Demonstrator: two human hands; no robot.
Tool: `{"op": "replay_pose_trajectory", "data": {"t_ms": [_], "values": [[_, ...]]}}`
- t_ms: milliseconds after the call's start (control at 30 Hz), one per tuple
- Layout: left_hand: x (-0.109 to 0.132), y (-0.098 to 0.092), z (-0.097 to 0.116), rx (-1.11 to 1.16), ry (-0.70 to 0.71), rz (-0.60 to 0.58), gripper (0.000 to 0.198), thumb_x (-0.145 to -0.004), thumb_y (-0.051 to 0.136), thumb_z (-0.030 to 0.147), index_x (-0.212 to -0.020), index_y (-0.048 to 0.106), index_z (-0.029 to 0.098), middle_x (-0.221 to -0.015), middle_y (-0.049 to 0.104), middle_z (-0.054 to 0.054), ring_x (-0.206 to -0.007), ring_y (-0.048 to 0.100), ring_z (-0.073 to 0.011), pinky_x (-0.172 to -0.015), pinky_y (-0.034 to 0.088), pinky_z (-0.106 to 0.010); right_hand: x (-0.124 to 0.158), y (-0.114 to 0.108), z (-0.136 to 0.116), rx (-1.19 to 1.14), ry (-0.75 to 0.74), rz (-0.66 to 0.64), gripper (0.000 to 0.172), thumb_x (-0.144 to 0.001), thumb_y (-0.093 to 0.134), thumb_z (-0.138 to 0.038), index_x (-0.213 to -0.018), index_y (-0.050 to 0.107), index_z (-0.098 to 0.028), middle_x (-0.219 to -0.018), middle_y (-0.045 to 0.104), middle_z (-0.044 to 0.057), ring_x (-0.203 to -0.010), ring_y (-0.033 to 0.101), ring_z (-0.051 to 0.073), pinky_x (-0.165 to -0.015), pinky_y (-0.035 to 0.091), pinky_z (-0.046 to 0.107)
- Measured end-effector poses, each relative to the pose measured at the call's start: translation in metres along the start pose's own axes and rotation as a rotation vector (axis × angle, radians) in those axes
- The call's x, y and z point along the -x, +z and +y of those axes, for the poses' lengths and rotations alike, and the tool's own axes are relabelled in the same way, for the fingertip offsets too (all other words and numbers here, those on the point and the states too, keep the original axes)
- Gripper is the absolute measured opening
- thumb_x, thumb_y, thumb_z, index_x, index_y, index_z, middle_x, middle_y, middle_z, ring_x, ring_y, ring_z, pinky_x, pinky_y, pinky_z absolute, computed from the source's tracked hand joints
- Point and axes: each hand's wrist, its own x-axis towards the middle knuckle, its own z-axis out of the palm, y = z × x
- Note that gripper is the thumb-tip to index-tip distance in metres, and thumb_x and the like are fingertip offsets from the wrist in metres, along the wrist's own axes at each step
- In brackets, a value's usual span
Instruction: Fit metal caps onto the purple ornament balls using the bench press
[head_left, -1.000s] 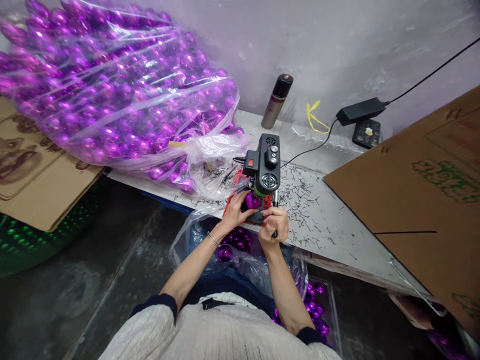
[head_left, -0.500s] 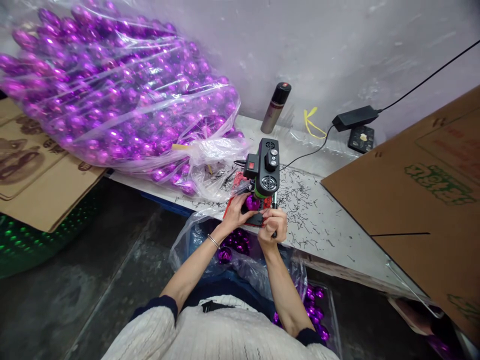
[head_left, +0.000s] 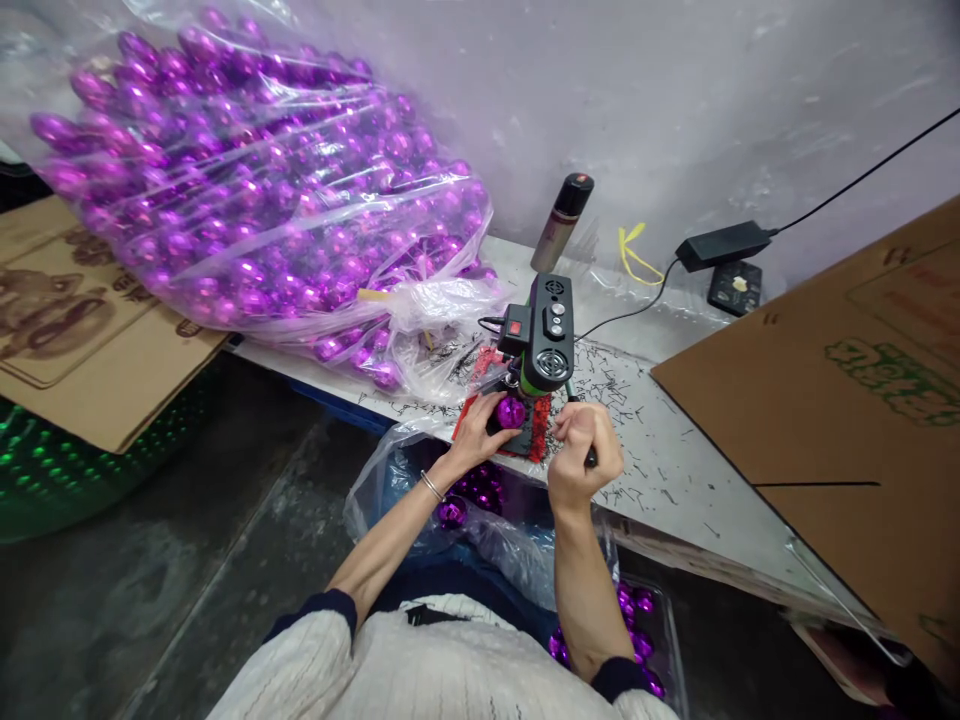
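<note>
- Presently, the shiny purple ball [head_left: 511,412] sits under the front end of the black machine [head_left: 551,335], over the red-and-black base [head_left: 539,432].
- The left hand [head_left: 478,432] is at the near left side of this ball; its thumb and forefinger stand apart in a V shape, and the ball is in the opening. The fingers seem to touch it, but how firmly they press, I cannot tell.
- The right hand [head_left: 586,450] makes a fist, its grip closed around the lever [head_left: 591,457], whose black end shows beside the palm.
- Both hands are close to the front edge of the bench [head_left: 716,498]; under this edge, between the forearms, hangs a clear plastic sheet [head_left: 373,490] with more purple balls [head_left: 452,511] on it.
- To the right of the machine, a flat stretch of bench with small black bits [head_left: 626,375] reaches to the cardboard box [head_left: 825,420], so the right hand has some room on this side.
- On the left, the room is narrower, because the big bag of purple balls [head_left: 300,200] comes near the machine.
- Behind the machine stands a spray can [head_left: 562,222], close to the wall [head_left: 675,100].
</note>
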Motion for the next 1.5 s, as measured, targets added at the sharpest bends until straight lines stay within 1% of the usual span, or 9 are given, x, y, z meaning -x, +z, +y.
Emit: {"op": "replay_pose_trajectory", "data": {"t_ms": [133, 333, 467, 633, 767, 933, 1133, 1367, 1500], "values": [[0.049, -0.016, 0.024, -0.050, 0.125, -0.014, 0.072, -0.095, 0.068, 0.034, -0.157, 0.034, 0.022, -0.144, 0.060, -0.019, -0.137, 0.059, -0.0314, -0.115, 0.049, -0.055, -0.009, -0.004, -0.008, -0.004, -0.042, -0.007, 0.033, -0.100, 0.047, -0.019, -0.067, 0.052, -0.022, -0.068, 0.058, -0.001, -0.067, 0.058, 0.013, -0.065, 0.044, 0.030], [0.113, -0.027, 0.041, -0.151, 0.202, -0.318, 0.064, -0.093, 0.068, 0.036, -0.151, 0.046, 0.021, -0.143, 0.060, -0.022, -0.130, 0.063, -0.0341, -0.101, 0.059, -0.051, 0.011, 0.000, 0.006, 0.001, -0.052, 0.011, 0.032, -0.099, 0.048, -0.020, -0.068, 0.055, -0.023, -0.068, 0.061, 0.000, -0.067, 0.061, 0.015, -0.062, 0.046, 0.031], [0.043, -0.043, 0.012, -0.164, 0.115, -0.134, 0.038, -0.102, 0.053, 0.033, -0.137, 0.059, 0.019, -0.136, 0.066, -0.018, -0.128, 0.064, -0.0291, -0.105, 0.056, -0.049, 0.013, 0.002, 0.008, -0.006, -0.073, 0.019, 0.031, -0.099, 0.049, -0.020, -0.068, 0.056, -0.022, -0.069, 0.061, 0.000, -0.067, 0.061, 0.015, -0.062, 0.047, 0.031], [-0.100, -0.091, -0.043, -0.390, -0.413, -0.008, 0.027, -0.095, 0.050, 0.011, -0.113, 0.070, 0.011, -0.109, 0.074, -0.018, -0.113, 0.068, -0.0300, -0.106, 0.052, -0.048, 0.014, 0.003, 0.010, -0.021, -0.074, 0.033, 0.031, -0.099, 0.049, -0.017, -0.068, 0.055, -0.022, -0.070, 0.060, 0.000, -0.068, 0.061, 0.015, -0.062, 0.046, 0.030], [-0.136, -0.120, -0.068, -0.457, -0.512, 0.009, 0.019, -0.090, 0.059, 0.015, -0.099, 0.073, 0.006, -0.100, 0.074, -0.021, -0.120, 0.064, -0.0390, -0.108, 0.046, -0.052, 0.016, 0.004, 0.011, -0.016, -0.082, 0.035, 0.031, -0.099, 0.048, -0.018, -0.069, 0.054, -0.022, -0.069, 0.058, -0.001, -0.066, 0.060, 0.014, -0.061, 0.044, 0.030], [-0.123, -0.131, -0.074, -0.500, -0.576, -0.023, 0.024, -0.087, 0.057, 0.012, -0.106, 0.071, 0.007, -0.120, 0.071, -0.024, -0.138, 0.051, -0.0406, -0.120, 0.032, -0.056, 0.016, 0.005, 0.012, -0.010, -0.089, 0.036, 0.032, -0.099, 0.048, -0.018, -0.068, 0.054, -0.022, -0.068, 0.059, 0.000, -0.069, 0.061, 0.015, -0.063, 0.046, 0.031], [-0.124, -0.133, -0.064, -0.455, -0.604, -0.145, 0.024, -0.084, 0.075, 0.027, -0.099, 0.069, 0.011, -0.107, 0.074, -0.020, -0.118, 0.064, -0.0375, -0.108, 0.047, -0.048, 0.016, 0.007, 0.010, -0.018, -0.099, 0.053, 0.033, -0.100, 0.047, -0.018, -0.068, 0.055, -0.022, -0.068, 0.059, -0.001, -0.068, 0.062, 0.015, -0.061, 0.047, 0.030], [-0.067, -0.103, -0.020, 0.528, -0.731, -0.035, 0.049, -0.097, 0.059, 0.057, -0.129, 0.057, 0.020, -0.118, 0.071, -0.012, -0.092, 0.074, -0.0235, -0.071, 0.061, -0.033, 0.010, 0.005, 0.005, -0.008, -0.098, 0.027, 0.033, -0.099, 0.047, -0.018, -0.068, 0.055, -0.022, -0.069, 0.061, 0.000, -0.067, 0.060, 0.015, -0.061, 0.045, 0.031], [-0.031, -0.078, 0.003, 0.714, -0.796, -0.068, 0.058, -0.099, 0.044, 0.069, -0.130, 0.058, 0.022, -0.109, 0.074, -0.011, -0.081, 0.076, -0.0228, -0.065, 0.062, -0.034, 0.007, 0.003, 0.004, 0.005, -0.100, 0.024, 0.032, -0.099, 0.047, -0.017, -0.069, 0.055, -0.022, -0.071, 0.061, 0.000, -0.067, 0.060, 0.014, -0.063, 0.045, 0.031]]}}
